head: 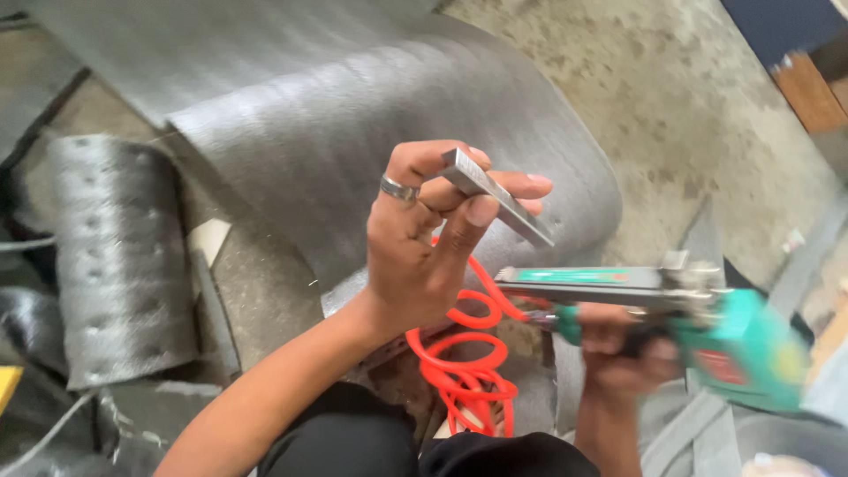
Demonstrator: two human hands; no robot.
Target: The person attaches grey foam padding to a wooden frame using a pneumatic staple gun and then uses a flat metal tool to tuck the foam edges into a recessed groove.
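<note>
The left hand [424, 238] pinches a staple strip [496, 196] just above the stapler [671, 309] gripped in the right hand [623, 353]; tilted loosely between fingertips, the strip might slip, I judge, before reaching the magazine.

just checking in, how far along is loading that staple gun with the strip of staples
Done: the left hand has a strip of staples pinched up in its fingertips. In hand: the right hand grips the green staple gun, blurred, with a red coiled hose below it. Left: the strip is clear of the gun, not yet in it. Whether the magazine is open is hard to tell.
</note>
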